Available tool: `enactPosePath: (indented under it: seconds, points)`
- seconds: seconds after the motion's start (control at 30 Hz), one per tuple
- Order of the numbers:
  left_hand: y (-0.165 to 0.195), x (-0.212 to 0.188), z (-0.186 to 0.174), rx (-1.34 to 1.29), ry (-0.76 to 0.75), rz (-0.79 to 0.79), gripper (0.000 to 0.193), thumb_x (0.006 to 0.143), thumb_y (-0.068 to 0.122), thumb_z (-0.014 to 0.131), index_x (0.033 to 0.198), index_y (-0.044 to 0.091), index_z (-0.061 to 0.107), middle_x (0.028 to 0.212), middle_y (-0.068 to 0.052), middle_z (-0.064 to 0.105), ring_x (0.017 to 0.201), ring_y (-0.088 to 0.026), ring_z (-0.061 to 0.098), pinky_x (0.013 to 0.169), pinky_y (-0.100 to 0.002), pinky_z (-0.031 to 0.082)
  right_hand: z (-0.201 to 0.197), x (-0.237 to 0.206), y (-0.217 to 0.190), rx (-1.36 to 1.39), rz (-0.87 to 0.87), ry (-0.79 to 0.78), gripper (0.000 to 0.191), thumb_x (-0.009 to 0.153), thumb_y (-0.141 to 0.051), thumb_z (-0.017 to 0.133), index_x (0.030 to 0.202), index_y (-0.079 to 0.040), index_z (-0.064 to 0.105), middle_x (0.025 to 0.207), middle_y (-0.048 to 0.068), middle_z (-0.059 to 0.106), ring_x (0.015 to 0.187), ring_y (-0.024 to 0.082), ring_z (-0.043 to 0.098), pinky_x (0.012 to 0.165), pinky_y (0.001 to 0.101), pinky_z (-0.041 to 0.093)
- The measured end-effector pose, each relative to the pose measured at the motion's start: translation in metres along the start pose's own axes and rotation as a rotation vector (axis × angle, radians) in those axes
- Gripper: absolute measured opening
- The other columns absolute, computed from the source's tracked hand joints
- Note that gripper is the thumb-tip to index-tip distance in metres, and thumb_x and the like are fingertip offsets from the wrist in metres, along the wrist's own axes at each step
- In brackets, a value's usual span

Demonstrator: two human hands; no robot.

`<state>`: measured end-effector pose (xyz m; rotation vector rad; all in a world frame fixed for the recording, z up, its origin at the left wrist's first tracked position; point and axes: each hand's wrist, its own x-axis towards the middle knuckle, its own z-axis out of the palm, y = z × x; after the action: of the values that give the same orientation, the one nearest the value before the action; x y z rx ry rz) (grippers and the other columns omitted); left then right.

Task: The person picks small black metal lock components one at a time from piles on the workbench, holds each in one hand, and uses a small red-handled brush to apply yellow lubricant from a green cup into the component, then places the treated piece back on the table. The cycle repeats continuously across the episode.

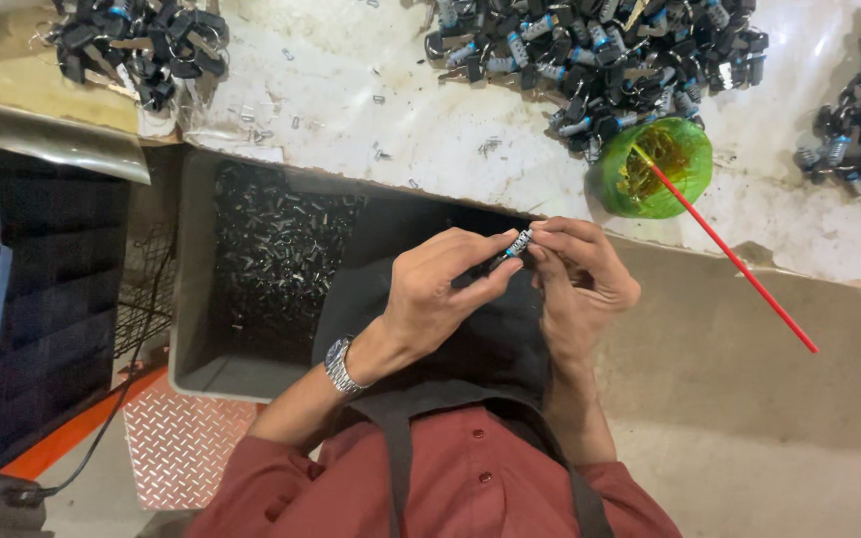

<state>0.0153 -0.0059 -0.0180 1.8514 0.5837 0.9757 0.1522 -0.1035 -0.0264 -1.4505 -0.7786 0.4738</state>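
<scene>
Both hands meet below the white worktable (430, 130). The left hand (440, 294) and right hand (575, 274) pinch a small silver-and-black cylindrical part (516, 245) between fingertips, near the green plastic cup (685, 149).

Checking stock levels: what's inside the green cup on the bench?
The green cup holds a tangle of thin yellowish metal pieces, and a red stick leans out over its rim. The cup's bottom is covered by them.

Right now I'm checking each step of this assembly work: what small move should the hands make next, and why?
Probably hold the small lock part steady with the left hand while the right hand works its end: both hands' fingertips already pinch it, above the grey bin.
</scene>
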Motion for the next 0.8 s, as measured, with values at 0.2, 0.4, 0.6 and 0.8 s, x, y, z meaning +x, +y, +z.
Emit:
enactPosePath:
  seconds: [0.2, 0.4, 0.6, 0.8]
  points:
    - [0.004, 0.004, 0.003, 0.109, 0.016, 0.183, 0.037, 0.088, 0.001, 0.085, 0.120, 0.001, 0.068, 0.106, -0.010, 0.070, 0.098, -0.025, 0.071, 0.086, -0.035, 0.060, -0.007, -0.004, -0.005, -0.192, -0.107, 0.029, 0.014, 0.094, 0.009, 0.078, 0.103, 0.003, 0.070, 0.114, 0.016, 0.074, 0.082, 0.009, 0.067, 0.063, 0.0183, 0.052]
    - [0.007, 0.006, 0.006, 0.108, -0.011, 0.216, 0.035, 0.088, 0.000, 0.086, 0.117, -0.001, 0.068, 0.108, -0.010, 0.070, 0.099, -0.026, 0.071, 0.087, -0.036, 0.060, -0.011, -0.005, -0.008, -0.163, -0.084, 0.054, 0.013, 0.095, 0.009, 0.077, 0.104, 0.003, 0.070, 0.114, 0.016, 0.074, 0.085, 0.010, 0.068, 0.063, 0.0194, 0.054]
    - [0.006, 0.006, 0.011, 0.149, -0.002, 0.270, 0.037, 0.086, -0.001, 0.086, 0.118, -0.001, 0.068, 0.108, -0.011, 0.069, 0.100, -0.028, 0.070, 0.088, -0.038, 0.060, -0.021, -0.012, 0.001, -0.226, -0.090, 0.056, 0.016, 0.092, 0.012, 0.079, 0.103, 0.003, 0.070, 0.110, 0.014, 0.074, 0.083, 0.010, 0.066, 0.065, 0.0203, 0.049]
    - [0.007, 0.005, 0.009, 0.081, -0.039, 0.202, 0.036, 0.087, 0.000, 0.086, 0.119, 0.001, 0.069, 0.105, -0.010, 0.069, 0.097, -0.026, 0.070, 0.085, -0.036, 0.059, -0.042, -0.004, 0.008, 0.056, 0.066, 0.256, 0.011, 0.103, 0.003, 0.076, 0.107, 0.000, 0.066, 0.098, 0.008, 0.069, 0.077, 0.009, 0.063, 0.061, 0.0203, 0.046]
